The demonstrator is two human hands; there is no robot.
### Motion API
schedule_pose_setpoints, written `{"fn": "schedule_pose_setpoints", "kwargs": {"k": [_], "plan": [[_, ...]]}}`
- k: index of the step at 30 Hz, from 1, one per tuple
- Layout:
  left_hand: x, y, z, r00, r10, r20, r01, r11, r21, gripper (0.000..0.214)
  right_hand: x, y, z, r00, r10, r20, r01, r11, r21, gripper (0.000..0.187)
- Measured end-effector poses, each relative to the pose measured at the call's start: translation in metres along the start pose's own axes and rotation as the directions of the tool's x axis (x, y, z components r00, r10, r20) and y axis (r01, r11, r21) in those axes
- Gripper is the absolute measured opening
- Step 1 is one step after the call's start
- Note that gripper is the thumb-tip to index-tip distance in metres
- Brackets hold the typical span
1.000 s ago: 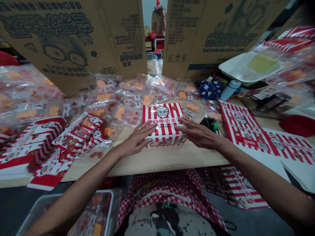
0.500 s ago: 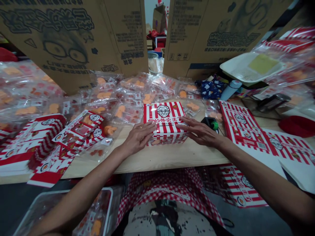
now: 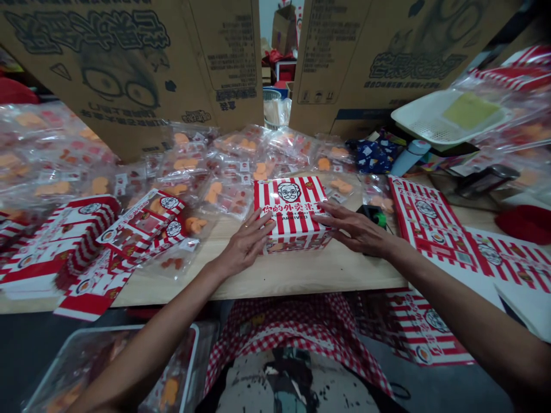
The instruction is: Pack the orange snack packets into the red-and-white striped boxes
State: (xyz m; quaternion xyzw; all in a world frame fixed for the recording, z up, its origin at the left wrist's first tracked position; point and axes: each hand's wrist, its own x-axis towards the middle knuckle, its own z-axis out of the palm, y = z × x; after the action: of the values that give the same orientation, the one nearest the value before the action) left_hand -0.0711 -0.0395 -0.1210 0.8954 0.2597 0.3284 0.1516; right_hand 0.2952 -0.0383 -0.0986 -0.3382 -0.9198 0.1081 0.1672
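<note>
A red-and-white striped cardboard box (image 3: 289, 194), closed, with a bespectacled face and large characters on its lid, stands on the table in front of me. My left hand (image 3: 246, 244) lies against its left side, fingers stretched out over the edge of the lid. On the opposite side, my right hand (image 3: 355, 228) rests with extended fingers on the right edge of the lid. Neither hand wraps round the box. Just beyond my right hand is a small black object with a green part (image 3: 373, 216), perhaps a tape dispenser.
Clear bags with orange pieces (image 3: 224, 195) cover the table's back. Flat striped cartons (image 3: 55, 246) are stacked left, more striped sheets (image 3: 430, 218) right. Large brown cartons (image 3: 206, 63) stand behind. A white basket (image 3: 447, 123) and a light-blue bottle (image 3: 411, 158) sit back right; a plastic bin (image 3: 193, 355) is below left.
The whole view has shifted slightly to the right. Both hands stay on the box, with the left fingers a little closer to its left side edge.
</note>
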Motion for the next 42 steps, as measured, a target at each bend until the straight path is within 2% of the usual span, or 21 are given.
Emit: {"fn": "schedule_pose_setpoints", "kwargs": {"k": [2, 5, 7, 10, 12, 15, 17, 18, 19, 20, 21, 22, 23, 24, 27, 30, 36, 39, 42], "plan": [[-0.001, -0.001, -0.004, 0.998, 0.039, 0.05, -0.045, 0.991, 0.128, 0.059, 0.0, -0.004, 0.006, 1.0, -0.021, -0.004, 0.021, 0.998, -0.055, 0.066], [0.006, 0.0, -0.007, 0.995, 0.094, 0.042, -0.102, 0.95, 0.296, 0.053, 0.0, -0.008, 0.018, 0.996, -0.044, -0.078, 0.035, 0.993, -0.116, 0.072], [0.017, 0.005, -0.002, 0.987, 0.145, 0.072, -0.161, 0.921, 0.354, 0.047, 0.0, -0.007, 0.025, 0.989, -0.059, -0.137, 0.04, 0.99, -0.137, 0.074], [0.035, 0.016, 0.018, 0.972, 0.175, 0.155, -0.227, 0.862, 0.452, 0.039, 0.001, -0.007, 0.035, 0.983, -0.06, -0.173, 0.036, 0.989, -0.14, 0.075], [0.044, 0.023, 0.032, 0.976, 0.172, 0.134, -0.217, 0.831, 0.512, 0.037, 0.003, -0.013, 0.038, 0.979, -0.023, -0.202, -0.004, 0.991, -0.132, 0.072], [0.048, 0.027, 0.045, 0.976, 0.216, 0.04, -0.204, 0.826, 0.525, 0.044, 0.004, -0.025, 0.036, 0.968, 0.058, -0.242, -0.083, 0.992, -0.098, 0.067], [0.049, 0.025, 0.047, 0.965, 0.262, -0.007, -0.222, 0.828, 0.515, 0.053, -0.002, -0.029, 0.027, 0.945, 0.198, -0.259, -0.212, 0.977, -0.025, 0.06], [0.05, 0.023, 0.047, 0.96, 0.28, -0.022, -0.23, 0.827, 0.514, 0.058, -0.008, -0.028, 0.02, 0.891, 0.352, -0.286, -0.353, 0.934, 0.052, 0.056], [0.052, 0.021, 0.047, 0.955, 0.294, -0.034, -0.236, 0.825, 0.514, 0.062, -0.018, -0.026, 0.012, 0.777, 0.544, -0.317, -0.523, 0.838, 0.154, 0.051], [0.053, 0.02, 0.047, 0.951, 0.304, -0.045, -0.239, 0.824, 0.514, 0.066, -0.03, -0.023, 0.004, 0.605, 0.725, -0.33, -0.676, 0.686, 0.268, 0.046], [0.054, 0.019, 0.047, 0.949, 0.311, -0.056, -0.24, 0.824, 0.513, 0.068, -0.044, -0.018, -0.003, 0.401, 0.861, -0.311, -0.78, 0.5, 0.377, 0.041], [0.055, 0.02, 0.046, 0.947, 0.314, -0.065, -0.238, 0.826, 0.511, 0.07, -0.059, -0.013, -0.008, 0.222, 0.938, -0.268, -0.827, 0.326, 0.457, 0.036], [0.055, 0.02, 0.047, 0.947, 0.312, -0.074, -0.233, 0.829, 0.509, 0.07, -0.073, -0.007, -0.01, 0.112, 0.971, -0.21, -0.839, 0.205, 0.504, 0.03], [0.055, 0.021, 0.047, 0.948, 0.307, -0.08, -0.226, 0.831, 0.508, 0.068, -0.085, -0.002, -0.011, 0.045, 0.989, -0.142, -0.836, 0.115, 0.536, 0.023], [0.056, 0.023, 0.049, 0.957, 0.275, -0.087, -0.195, 0.839, 0.509, 0.056, -0.103, 0.009, -0.005, -0.047, 0.998, 0.047, -0.789, -0.066, 0.611, 0.013], [0.058, 0.026, 0.051, 0.965, 0.24, -0.11, -0.149, 0.84, 0.522, 0.039, -0.101, 0.01, -0.001, -0.089, 0.984, 0.155, -0.697, -0.173, 0.696, 0.018], [0.062, 0.03, 0.055, 0.962, 0.23, -0.146, -0.105, 0.807, 0.58, 0.011, -0.089, 0.003, -0.009, -0.06, 0.962, 0.266, -0.539, -0.256, 0.802, 0.018], [0.062, 0.03, 0.055, 0.962, 0.226, -0.155, -0.097, 0.81, 0.578, 0.011, -0.088, 0.001, -0.012, -0.021, 0.965, 0.261, -0.469, -0.24, 0.85, 0.017], [0.061, 0.031, 0.056, 0.958, 0.221, -0.181, -0.085, 0.825, 0.558, 0.012, -0.09, -0.002, -0.013, -0.003, 0.982, 0.187, -0.402, -0.172, 0.899, 0.018]]}}
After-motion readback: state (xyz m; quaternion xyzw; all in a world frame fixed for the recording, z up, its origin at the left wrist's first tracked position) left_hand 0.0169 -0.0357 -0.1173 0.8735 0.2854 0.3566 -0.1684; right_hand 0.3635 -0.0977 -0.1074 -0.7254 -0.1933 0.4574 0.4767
